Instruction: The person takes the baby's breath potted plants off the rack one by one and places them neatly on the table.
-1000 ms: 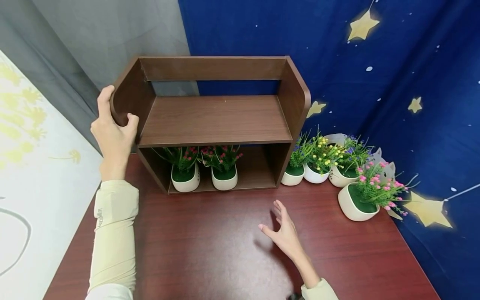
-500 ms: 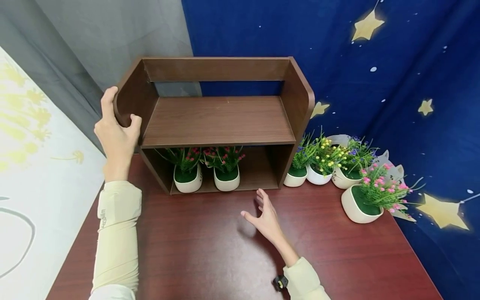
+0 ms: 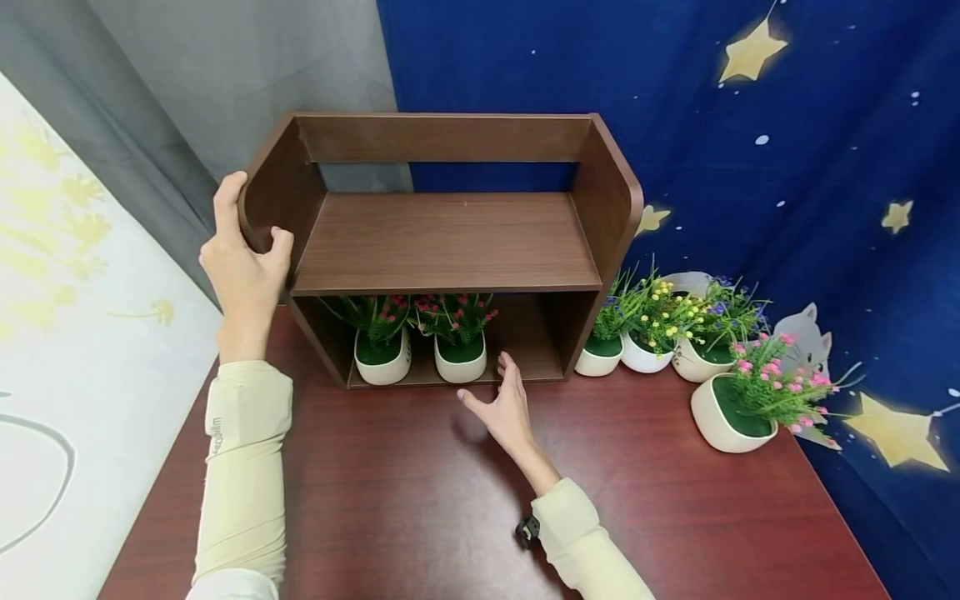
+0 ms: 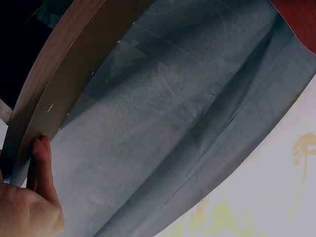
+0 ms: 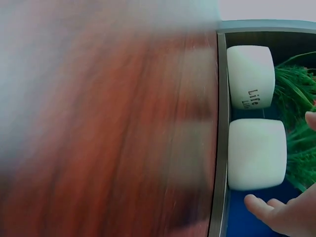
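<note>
Blue curtain (image 3: 720, 175) backs four outer plants (image 3: 697, 358); left hand (image 3: 243, 271) grips shelf (image 3: 453, 242), right hand (image 3: 504, 412) spread near a pot (image 3: 461, 369).

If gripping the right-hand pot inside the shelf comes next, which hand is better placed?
Probably the right hand: its thumb and fingers are spread, close to that pot. The left hand is farther away, gripping the left side of the shelf.

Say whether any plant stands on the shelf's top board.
No; the two plants in the shelf both stand on its bottom board.
</note>
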{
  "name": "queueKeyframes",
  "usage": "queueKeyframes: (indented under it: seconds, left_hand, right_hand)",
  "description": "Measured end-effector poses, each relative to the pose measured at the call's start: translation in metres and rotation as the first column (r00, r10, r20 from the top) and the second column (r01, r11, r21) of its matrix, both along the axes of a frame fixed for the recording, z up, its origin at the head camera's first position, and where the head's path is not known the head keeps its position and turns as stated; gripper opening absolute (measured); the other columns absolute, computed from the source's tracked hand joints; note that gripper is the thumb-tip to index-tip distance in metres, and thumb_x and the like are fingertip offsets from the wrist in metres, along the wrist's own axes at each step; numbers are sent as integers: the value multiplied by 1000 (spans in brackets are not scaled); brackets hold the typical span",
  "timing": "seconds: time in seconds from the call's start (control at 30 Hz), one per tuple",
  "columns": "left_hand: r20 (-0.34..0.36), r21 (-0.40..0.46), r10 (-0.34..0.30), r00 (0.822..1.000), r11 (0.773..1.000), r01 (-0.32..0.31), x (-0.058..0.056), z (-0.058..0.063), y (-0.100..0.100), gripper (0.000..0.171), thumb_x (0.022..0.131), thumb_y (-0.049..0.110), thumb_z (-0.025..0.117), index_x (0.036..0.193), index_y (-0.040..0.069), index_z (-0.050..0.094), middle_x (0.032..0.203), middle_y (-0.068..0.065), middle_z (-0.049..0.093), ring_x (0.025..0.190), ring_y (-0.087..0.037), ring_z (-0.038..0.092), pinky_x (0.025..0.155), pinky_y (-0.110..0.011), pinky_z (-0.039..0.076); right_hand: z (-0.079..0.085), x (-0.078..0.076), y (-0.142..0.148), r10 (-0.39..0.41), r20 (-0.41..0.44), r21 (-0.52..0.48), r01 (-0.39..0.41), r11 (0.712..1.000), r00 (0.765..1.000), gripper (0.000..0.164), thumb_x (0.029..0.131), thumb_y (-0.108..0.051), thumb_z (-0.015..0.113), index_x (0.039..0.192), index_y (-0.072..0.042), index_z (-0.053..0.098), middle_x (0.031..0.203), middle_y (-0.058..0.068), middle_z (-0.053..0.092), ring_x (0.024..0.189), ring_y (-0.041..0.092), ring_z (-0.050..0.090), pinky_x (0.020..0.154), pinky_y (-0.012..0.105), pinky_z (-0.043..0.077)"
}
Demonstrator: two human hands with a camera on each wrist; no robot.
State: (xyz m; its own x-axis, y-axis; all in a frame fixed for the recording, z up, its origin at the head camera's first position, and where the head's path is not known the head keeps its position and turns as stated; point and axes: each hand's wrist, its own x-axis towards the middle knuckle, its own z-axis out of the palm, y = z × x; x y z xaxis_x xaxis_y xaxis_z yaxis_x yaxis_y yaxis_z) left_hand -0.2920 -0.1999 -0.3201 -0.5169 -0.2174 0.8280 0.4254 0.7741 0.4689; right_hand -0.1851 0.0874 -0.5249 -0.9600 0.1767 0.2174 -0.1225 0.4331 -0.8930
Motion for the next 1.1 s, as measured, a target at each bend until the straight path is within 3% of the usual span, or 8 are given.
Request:
queueKeyframes:
  seconds: [0.27, 0.57, 0.93, 1.1]
  left_hand:
    - [2, -2, -10, 1000, 1000, 10, 0, 1, 0, 53, 80, 14, 55, 131, 26, 48, 113, 0, 65, 51, -26, 31, 54, -34, 26]
    - [-15, -18, -14, 1000, 1000, 14, 0, 1, -1, 52, 82, 14, 56, 132, 25, 47, 117, 2, 63, 53, -25, 34, 55, -37, 29]
    - [2, -4, -25, 1000, 1000, 25, -1, 1, -1, 52, 82, 15, 56, 132, 25, 47, 123, 10, 59, 57, -31, 45, 59, -39, 33]
    - [-1, -16, -33, 999, 999, 33, -1, 0, -3, 52, 83, 13, 58, 132, 23, 47, 122, 6, 60, 58, -31, 49, 59, -37, 34]
  right_hand:
    - [-5, -23, -20, -130, 21, 64, 128, 990, 991, 93, 67, -37, 78, 137, 3, 33, 132, 20, 43, 118, 32, 44, 95, 43, 37]
    - [-9, -43, -40, -215, 13, 71, 214, 974, 976, 96, 62, -36, 79, 136, 6, 33, 127, 21, 44, 114, 33, 45, 94, 43, 37]
    - [-12, -51, -50, -279, -8, 124, 278, 953, 960, 95, 60, -38, 79, 132, 6, 36, 119, 21, 47, 106, 35, 47, 90, 42, 40]
    - [-12, -51, -51, -290, 1, 131, 287, 949, 957, 93, 61, -35, 79, 132, 7, 36, 120, 22, 47, 106, 35, 49, 89, 43, 41]
